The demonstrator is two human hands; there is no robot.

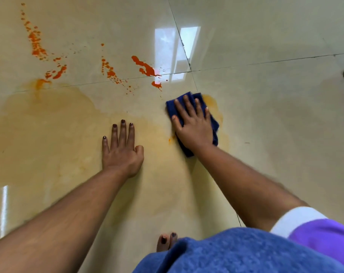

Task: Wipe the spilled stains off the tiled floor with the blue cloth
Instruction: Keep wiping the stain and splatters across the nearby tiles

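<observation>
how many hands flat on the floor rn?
2. Left hand rests bare on the tiled floor, centre; right hand presses the blue cloth just right of it.

The right hand [193, 125] presses the blue cloth [214, 125] flat on the tiled floor [265, 115] beside orange stains [147, 68].

The tiled floor [265, 115] is glossy cream-beige, crossed by thin dark grout lines [245, 64]. Bright orange-red stains [147, 68] spatter it in blobs and speckled trails, and a pale yellow-orange smear [49, 119] spreads wide below them. The cloth [214, 127] is deep navy blue. Fingernails on the left hand [121, 152] and the toenails [168, 238] are painted dark. A sleeve [324, 233] is purple with a white cuff; the garment [236, 255] is mid-blue and nubbly.
</observation>
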